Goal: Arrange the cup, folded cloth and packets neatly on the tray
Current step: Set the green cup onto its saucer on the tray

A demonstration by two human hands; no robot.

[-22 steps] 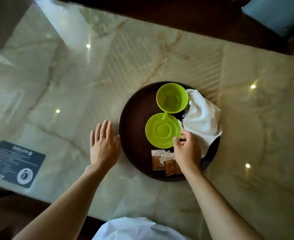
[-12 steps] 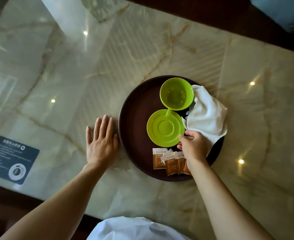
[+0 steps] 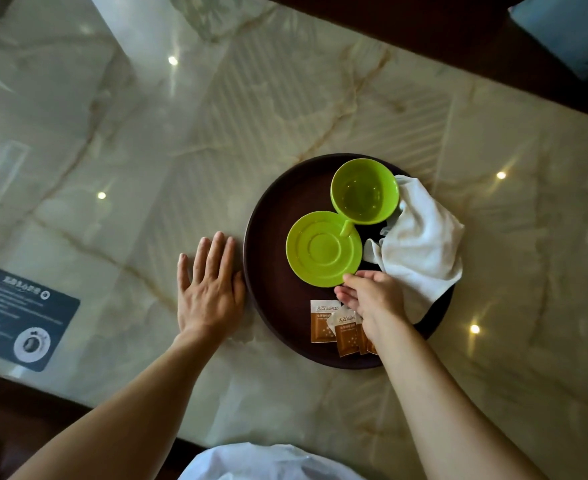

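Note:
A round dark brown tray [image 3: 278, 216] lies on the marble table. On it a lime green cup [image 3: 365, 192] stands upright at the back, its handle over a green saucer [image 3: 320, 249] in the middle. A rumpled white cloth [image 3: 424, 251] hangs over the tray's right rim. Several brown sugar packets [image 3: 323, 320] overlap at the front, partly hidden by my wrist. My right hand [image 3: 372, 299] pinches the saucer's near edge, thumb on the rim. My left hand [image 3: 209, 292] lies flat on the table, touching the tray's left rim.
A dark printed card [image 3: 15, 313] lies at the table's front left corner. The marble table [image 3: 216, 133] stretches left and back. A blue cushion [image 3: 562, 29] sits beyond the far right edge. White clothing [image 3: 268, 462] shows at the bottom.
My right hand has moved left from the cloth's corner to the saucer's near edge. The left hand stays flat beside the tray.

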